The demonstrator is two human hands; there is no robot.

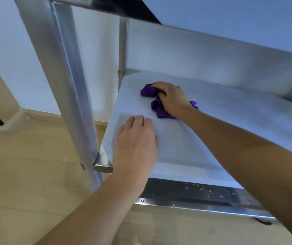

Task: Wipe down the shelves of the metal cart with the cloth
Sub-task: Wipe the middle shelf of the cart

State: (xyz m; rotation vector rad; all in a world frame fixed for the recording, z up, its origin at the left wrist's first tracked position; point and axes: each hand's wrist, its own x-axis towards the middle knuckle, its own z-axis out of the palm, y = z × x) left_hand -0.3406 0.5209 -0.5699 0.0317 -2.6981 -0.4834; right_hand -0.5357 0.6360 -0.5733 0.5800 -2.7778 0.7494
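Right fingers [161, 88] curled shut around purple cloth [156, 107], bunched and pressed onto lower shelf [230, 124] of metal cart [67, 71], toward its back left corner. Left fingers [138, 121] extended, nearly flat, holding nothing, left hand [135, 144] resting palm-down near shelf's front left corner. Wooden floor [26, 165] below.

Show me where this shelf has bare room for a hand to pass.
Free: the shelf to the right of the purple cloth, up to the back wall. Crowded: the left end, where the right hand grips the cloth and the left hand rests flat.
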